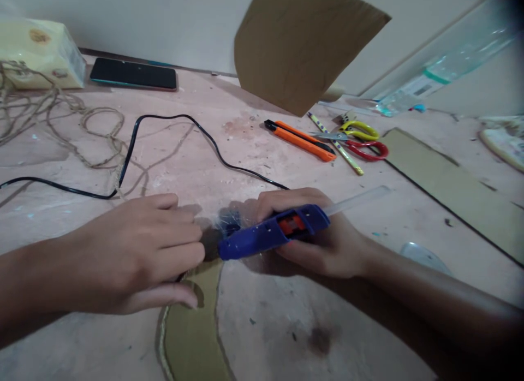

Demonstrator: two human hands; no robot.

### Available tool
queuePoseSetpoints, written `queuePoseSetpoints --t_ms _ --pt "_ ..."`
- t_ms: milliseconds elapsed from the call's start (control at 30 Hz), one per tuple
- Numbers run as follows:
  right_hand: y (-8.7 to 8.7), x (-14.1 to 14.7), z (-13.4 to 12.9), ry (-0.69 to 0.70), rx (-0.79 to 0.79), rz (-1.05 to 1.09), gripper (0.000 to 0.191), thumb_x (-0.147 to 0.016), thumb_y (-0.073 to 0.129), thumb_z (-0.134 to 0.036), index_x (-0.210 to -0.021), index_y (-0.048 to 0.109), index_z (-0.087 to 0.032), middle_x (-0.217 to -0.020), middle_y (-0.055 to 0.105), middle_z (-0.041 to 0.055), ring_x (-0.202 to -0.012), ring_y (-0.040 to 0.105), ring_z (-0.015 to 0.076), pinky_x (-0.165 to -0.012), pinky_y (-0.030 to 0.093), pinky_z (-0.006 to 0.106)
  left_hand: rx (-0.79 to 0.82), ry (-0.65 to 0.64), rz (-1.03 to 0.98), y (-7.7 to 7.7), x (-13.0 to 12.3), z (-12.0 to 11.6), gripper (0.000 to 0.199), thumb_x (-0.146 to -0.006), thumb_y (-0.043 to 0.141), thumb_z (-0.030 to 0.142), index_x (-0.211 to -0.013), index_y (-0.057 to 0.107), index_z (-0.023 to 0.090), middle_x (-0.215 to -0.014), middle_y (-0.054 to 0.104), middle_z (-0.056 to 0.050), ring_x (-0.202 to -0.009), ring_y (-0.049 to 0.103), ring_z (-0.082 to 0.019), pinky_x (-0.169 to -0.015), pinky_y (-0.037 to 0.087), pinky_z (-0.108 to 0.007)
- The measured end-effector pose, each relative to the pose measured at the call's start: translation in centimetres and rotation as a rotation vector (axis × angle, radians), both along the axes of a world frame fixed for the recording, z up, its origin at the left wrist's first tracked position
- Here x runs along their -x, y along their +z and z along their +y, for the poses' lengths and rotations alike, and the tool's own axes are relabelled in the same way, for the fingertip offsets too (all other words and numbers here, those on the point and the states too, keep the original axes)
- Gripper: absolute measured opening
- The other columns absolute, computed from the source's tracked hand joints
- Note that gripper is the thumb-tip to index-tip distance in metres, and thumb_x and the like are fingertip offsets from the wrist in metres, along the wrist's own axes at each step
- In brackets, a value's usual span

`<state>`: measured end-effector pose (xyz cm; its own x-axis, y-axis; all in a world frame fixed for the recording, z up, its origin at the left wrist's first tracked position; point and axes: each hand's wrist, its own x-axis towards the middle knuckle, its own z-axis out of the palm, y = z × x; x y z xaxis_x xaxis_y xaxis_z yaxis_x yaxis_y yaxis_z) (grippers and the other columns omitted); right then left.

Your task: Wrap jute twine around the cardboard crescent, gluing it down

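Note:
My right hand [323, 233] is wrapped around a blue hot glue gun [262, 236], its nozzle pointing left. A clear glue stick [360, 200] sticks out of the gun's back end. Beneath the nozzle, a curved cardboard piece [194, 337] lies on the surface, with twine [162, 337] running along its left edge. My left hand [151, 255] is closed at the upper end of that piece, thumb on the cardboard and fingers curled over the edge. Thin glue strands [233, 220] show near the nozzle. The fingertips and the nozzle's tip are partly hidden.
A black cord [213, 146] crosses behind my hands. Loose twine [98, 130], a phone [133, 74] and a tissue pack [45, 53] are at left. An orange cutter [303, 141], pencil [335, 144], scissors [360, 138], plastic bottle [442, 75] and cardboard sheets [454, 190] lie right.

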<state>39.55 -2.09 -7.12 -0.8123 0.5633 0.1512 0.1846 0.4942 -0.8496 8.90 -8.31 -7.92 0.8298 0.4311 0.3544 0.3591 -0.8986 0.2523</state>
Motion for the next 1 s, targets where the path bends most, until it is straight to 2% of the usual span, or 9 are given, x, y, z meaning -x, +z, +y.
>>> queuePoseSetpoints --t_ms 233,500,767,1000 --pt "-0.06 0.13 -0.33 -0.007 0.018 0.005 0.008 -0.096 0.071 -0.028 -0.093 0.067 -0.022 -0.084 0.07 0.0003 -0.073 0.06 0.0142 -0.07 0.048 0.028 0.012 -0.01 -0.013 0.11 -0.05 -0.05 0.044 -0.126 0.038 0.039 -0.087 0.052 0.023 -0.08 0.062 0.002 -0.075 0.053 -0.02 -0.077 0.036 -0.038" --pt "-0.15 0.35 -0.38 -0.027 0.011 0.003 0.005 -0.093 0.069 -0.023 -0.091 0.064 -0.022 -0.079 0.066 -0.0026 -0.066 0.054 0.0117 -0.066 0.046 0.026 -0.004 0.001 0.001 0.12 -0.1 0.04 0.044 -0.126 0.035 0.04 -0.089 0.052 0.024 -0.079 0.062 0.002 -0.077 0.057 -0.02 -0.079 0.039 -0.038" --pt "0.17 0.28 -0.35 -0.018 -0.011 -0.005 0.005 -0.094 0.07 -0.024 -0.093 0.066 -0.023 -0.085 0.071 0.0004 -0.074 0.061 0.0146 -0.07 0.049 0.028 0.022 -0.004 -0.009 0.08 -0.18 0.21 0.045 -0.126 0.037 0.042 -0.087 0.052 0.023 -0.081 0.065 0.001 -0.076 0.057 -0.02 -0.075 0.04 -0.038" --pt "0.27 0.42 -0.45 -0.036 -0.035 -0.04 0.011 -0.096 0.069 -0.025 -0.088 0.062 -0.023 -0.08 0.064 -0.0008 -0.069 0.056 0.0144 -0.067 0.046 0.03 0.019 -0.006 0.006 -0.04 -0.02 0.14 0.046 -0.125 0.037 0.044 -0.088 0.054 0.023 -0.081 0.064 0.001 -0.078 0.059 -0.021 -0.076 0.041 -0.039"
